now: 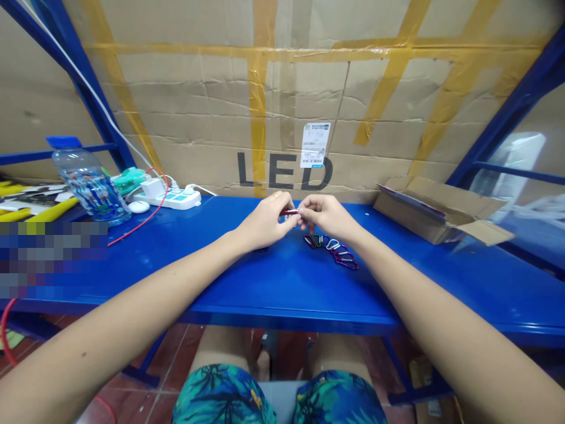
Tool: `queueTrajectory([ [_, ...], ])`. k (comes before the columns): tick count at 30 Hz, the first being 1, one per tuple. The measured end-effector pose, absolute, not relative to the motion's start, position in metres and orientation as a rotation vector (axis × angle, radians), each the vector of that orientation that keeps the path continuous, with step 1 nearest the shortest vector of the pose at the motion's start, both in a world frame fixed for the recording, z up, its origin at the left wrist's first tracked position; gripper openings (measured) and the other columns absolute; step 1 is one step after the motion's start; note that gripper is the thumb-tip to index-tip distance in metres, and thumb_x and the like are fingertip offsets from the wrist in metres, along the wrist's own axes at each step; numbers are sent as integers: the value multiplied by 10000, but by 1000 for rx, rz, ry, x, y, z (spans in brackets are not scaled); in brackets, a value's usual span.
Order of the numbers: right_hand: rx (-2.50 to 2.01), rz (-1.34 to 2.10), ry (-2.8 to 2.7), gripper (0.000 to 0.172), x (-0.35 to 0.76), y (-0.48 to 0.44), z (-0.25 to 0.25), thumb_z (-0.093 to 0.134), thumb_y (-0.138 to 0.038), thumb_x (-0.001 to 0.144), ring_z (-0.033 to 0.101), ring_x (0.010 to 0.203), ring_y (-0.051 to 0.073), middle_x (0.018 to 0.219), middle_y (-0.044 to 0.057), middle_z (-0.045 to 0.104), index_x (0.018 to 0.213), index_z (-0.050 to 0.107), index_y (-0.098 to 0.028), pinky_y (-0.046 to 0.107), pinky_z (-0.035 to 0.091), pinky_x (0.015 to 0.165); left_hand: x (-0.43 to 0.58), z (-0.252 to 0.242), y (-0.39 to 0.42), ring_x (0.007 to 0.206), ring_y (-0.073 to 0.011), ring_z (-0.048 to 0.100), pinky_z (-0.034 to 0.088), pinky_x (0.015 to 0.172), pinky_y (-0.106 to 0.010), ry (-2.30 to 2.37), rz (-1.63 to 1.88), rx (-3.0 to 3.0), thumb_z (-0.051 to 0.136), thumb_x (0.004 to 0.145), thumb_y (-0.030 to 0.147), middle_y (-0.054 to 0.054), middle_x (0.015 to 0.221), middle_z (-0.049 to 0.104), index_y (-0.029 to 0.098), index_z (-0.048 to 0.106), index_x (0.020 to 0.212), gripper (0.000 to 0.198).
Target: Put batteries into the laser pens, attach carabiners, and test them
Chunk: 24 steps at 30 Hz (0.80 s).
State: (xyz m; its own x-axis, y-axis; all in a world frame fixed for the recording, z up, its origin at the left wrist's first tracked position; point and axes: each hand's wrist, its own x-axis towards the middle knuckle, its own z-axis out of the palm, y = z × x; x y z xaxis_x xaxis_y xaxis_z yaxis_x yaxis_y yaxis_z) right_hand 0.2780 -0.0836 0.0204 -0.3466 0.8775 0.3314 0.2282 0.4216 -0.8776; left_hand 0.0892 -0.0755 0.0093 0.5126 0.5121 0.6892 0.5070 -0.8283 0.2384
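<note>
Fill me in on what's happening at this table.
A person is working with both hands over the blue table. The left hand grips a small red item, and the right hand pinches at its end. Several coloured carabiners lie close together near the right hand.

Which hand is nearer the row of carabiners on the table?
Right. The right hand is just beyond the carabiners, close to the row's far end; the left hand is farther away, off to their left.
</note>
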Motion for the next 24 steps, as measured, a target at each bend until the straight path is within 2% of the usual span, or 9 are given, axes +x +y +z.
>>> queueTrajectory([
  [2,-942,934,-1802,216,280,-82,22,716,-328,813,623,547,138,651,47,665,771,586,-161,230,464,416,92,9,-75,824,-180,572,469,756,-327,937,1268,2740,509,939,239,-60,881,595,172,534,874,96],
  [5,-930,890,-1808,212,283,-80,23,726,-319,793,614,539,134,637,36,656,771,587,-161,230,463,420,95,6,-73,946,-208,579,480,888,-380,908,1287,2767,384,994,213,-105,944,611,153,579,874,236],
  [8,-927,856,-1853,208,285,-78,23,729,-322,778,604,542,128,636,36,657,755,607,-155,230,466,435,95,6,-70,979,-216,585,475,928,-393,895,1272,2781,390,990,191,-120,971,624,148,597,837,261],
  [12,-957,842,-1909,138,286,-76,20,676,-284,792,612,566,138,647,39,664,768,627,-158,239,478,454,88,10,-73,862,-196,607,477,796,-346,909,1119,2751,471,967,208,-81,905,662,156,595,888,156],
  [16,-1032,768,-1996,142,288,-77,18,617,-285,833,629,615,157,685,53,681,786,658,-157,253,487,487,83,13,-77,739,-168,601,418,668,-294,938,994,2709,517,954,236,-31,844,676,178,568,931,81],
  [20,-1016,742,-2129,233,289,-81,20,554,-305,887,590,547,132,643,35,661,720,625,-159,265,475,537,83,13,-80,736,-173,583,389,648,-292,911,955,2785,506,943,213,-34,854,656,185,513,925,34],
  [24,-988,748,-2178,282,289,-84,23,564,-335,885,536,489,117,550,-3,599,653,562,-174,258,419,529,86,13,-85,750,-189,579,386,659,-308,924,951,2813,465,964,256,-51,861,643,193,480,890,98],
])
